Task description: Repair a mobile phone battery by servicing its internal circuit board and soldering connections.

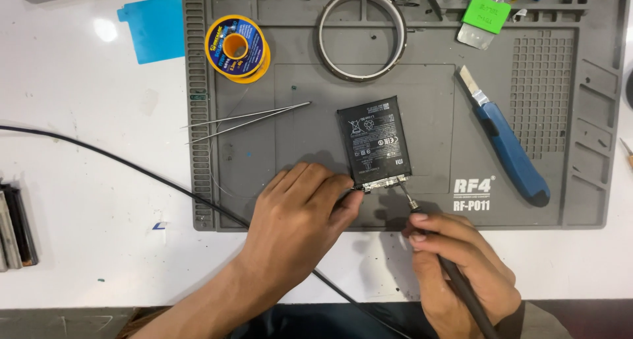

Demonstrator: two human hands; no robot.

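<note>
Battery point(374, 140): lay flat on the grey work mat point(422, 115), black and thin, near the mat's lower middle, connector strip turned toward the person.
Handling: judged light and rigid-skinned yet easily punctured or bent; best pinned by its edges or lower corner, never squeezed across the face.
Connector strip point(386, 183): bright metal along the bottom edge, small and delicate-looking; touched by the tool tip.
Left hand point(297, 220): curled palm-down on the mat, fingertips pressed against the battery's lower left corner, steadying it; forearm entered from bottom left.
Right hand point(461, 273): closed in a pen-style pinch round the soldering iron point(455, 273), wrist low near the mat's front edge.
Iron tip point(407, 197): angled up and left, met the strip's right end.
Tweezers point(247, 120): lay unused on the mat, well left of the battery.
Solder spool point(236, 47): sat at the mat's upper left.
Blue knife point(508, 141): rested right of the battery, apart.
Tape ring point(361, 34): sat above the battery.
Black cable point(99, 148): ran across the white table toward the left forearm.
</note>
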